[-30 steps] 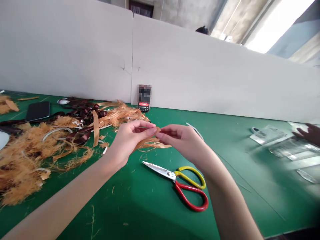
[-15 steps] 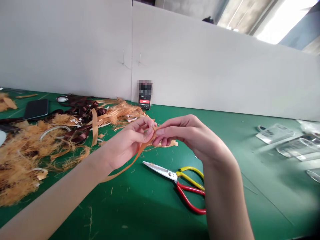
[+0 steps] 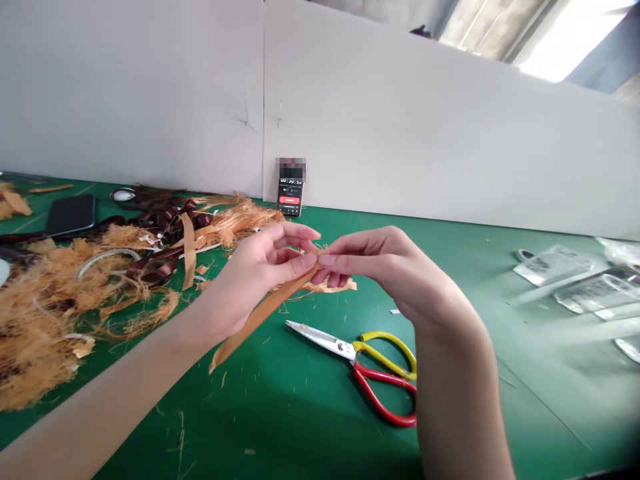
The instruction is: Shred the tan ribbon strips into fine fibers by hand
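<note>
Between my two hands is an orange-tan ribbon (image 3: 260, 319), pinched at its upper end. My left hand (image 3: 273, 263) grips it between thumb and fingers, with the index finger stretched above. My right hand (image 3: 357, 257) pinches the same end, its fingertips touching those of the left. The ribbon's tail slants down to the lower left, under my left hand. Fingertips hide the pinched end. On the table below lie scissors (image 3: 345, 350) with one yellow and one red handle, their far handle ends close beside my right forearm.
Frayed orange fibres (image 3: 45, 313) and dark brown ribbon (image 3: 155, 267) heap on the left of the green table (image 3: 280, 413). A dark phone (image 3: 71, 215) lies behind them. Another phone (image 3: 290, 190) leans on the white partition (image 3: 425, 127). Clear plastic packets (image 3: 555, 267) lie at right.
The ribbon's tail has swung from a thin edge-on curve to a broad, straighter strip. My left index finger has lifted and stretched out. My right hand has shifted slightly right.
</note>
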`<move>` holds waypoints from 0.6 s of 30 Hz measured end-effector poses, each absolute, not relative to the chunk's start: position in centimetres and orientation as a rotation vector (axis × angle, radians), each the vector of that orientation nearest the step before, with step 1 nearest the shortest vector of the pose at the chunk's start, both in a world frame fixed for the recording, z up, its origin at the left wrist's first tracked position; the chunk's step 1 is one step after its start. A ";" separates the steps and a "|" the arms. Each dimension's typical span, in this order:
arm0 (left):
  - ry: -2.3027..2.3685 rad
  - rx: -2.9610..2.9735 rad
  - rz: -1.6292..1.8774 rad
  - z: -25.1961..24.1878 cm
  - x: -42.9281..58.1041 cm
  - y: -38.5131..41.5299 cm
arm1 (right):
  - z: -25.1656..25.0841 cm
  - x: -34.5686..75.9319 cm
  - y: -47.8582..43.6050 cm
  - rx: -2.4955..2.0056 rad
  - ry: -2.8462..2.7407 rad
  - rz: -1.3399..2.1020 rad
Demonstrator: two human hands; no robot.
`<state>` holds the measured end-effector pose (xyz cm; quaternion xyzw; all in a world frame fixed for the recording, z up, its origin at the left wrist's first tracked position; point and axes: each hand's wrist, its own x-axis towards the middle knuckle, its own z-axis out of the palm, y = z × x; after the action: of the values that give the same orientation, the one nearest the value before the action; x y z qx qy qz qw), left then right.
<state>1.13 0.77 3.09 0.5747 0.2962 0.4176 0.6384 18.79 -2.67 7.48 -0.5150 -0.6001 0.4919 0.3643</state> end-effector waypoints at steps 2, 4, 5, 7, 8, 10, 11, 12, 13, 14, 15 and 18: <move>0.769 1.407 0.998 3.2 1.2 0.8 | 7.5 18.9 -2.7 -1.374 -1.534 1.229; 0.824 1.450 1.006 3.4 1.3 0.8 | 7.4 18.9 -2.6 -1.413 -1.502 1.184; 0.838 1.454 0.996 3.5 1.3 0.8 | 7.4 18.9 -2.5 -1.421 -1.485 1.153; 0.857 1.443 0.966 3.6 1.4 0.7 | 7.3 18.8 -2.4 -1.392 -1.455 1.104; 0.866 1.439 0.952 3.6 1.3 0.7 | 7.2 18.7 -2.4 -1.358 -1.450 1.105; 0.877 1.441 0.928 3.6 1.2 0.7 | 7.2 18.8 -2.5 -1.273 -1.458 1.147; 0.875 1.446 0.918 3.6 1.2 0.7 | 7.2 18.9 -2.5 -1.239 -1.460 1.167; 0.869 1.451 0.912 3.6 1.2 0.6 | 7.3 19.0 -2.6 -1.219 -1.457 1.169; 0.866 1.454 0.906 3.6 1.1 0.6 | 7.3 19.2 -2.7 -1.216 -1.443 1.148; 0.868 1.451 0.905 3.6 1.1 0.6 | 7.4 19.4 -2.8 -1.223 -1.420 1.102; 0.876 1.442 0.903 3.7 1.1 0.6 | 7.4 19.6 -2.8 -1.240 -1.392 1.048; 0.902 1.407 0.898 3.7 1.2 0.6 | 7.5 19.9 -2.8 -1.291 -1.319 0.918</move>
<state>1.23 0.59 3.70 0.6026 0.3862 0.3848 0.5828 19.86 -2.84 7.46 -0.5370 -0.5487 0.3818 0.5145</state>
